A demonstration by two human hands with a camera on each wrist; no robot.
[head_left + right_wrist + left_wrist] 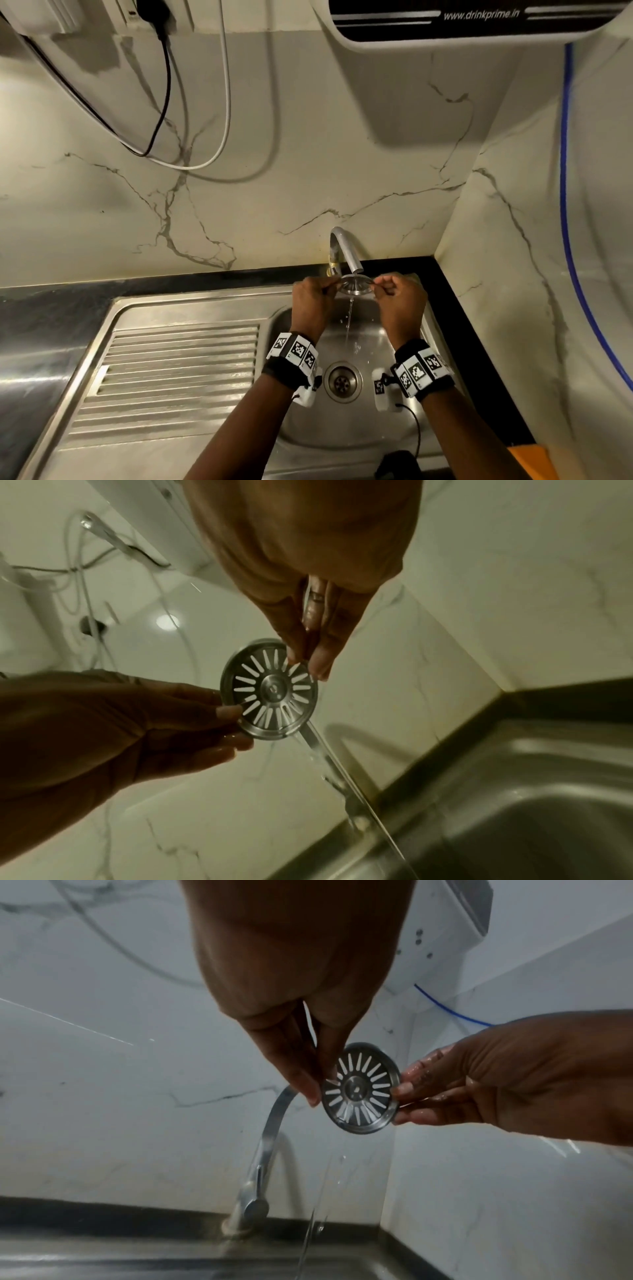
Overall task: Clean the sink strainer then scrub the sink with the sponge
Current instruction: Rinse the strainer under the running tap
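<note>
A round steel sink strainer (355,283) with radial slots is held level just under the tap spout (350,254). My left hand (313,301) pinches its left rim and my right hand (399,301) pinches its right rim. The wrist views show the slotted underside of the strainer (361,1088) (269,689) between the fingertips of both hands. A thin stream of water (348,320) falls from the strainer into the steel sink bowl (359,428). The open drain (342,381) lies below, between my wrists. No sponge is in view.
A ribbed steel draining board (178,370) lies left of the bowl, with black counter (51,308) beyond it. Marble walls close in behind and on the right. A water purifier (479,20) hangs above with a blue tube (565,205); cables (191,137) dangle at upper left.
</note>
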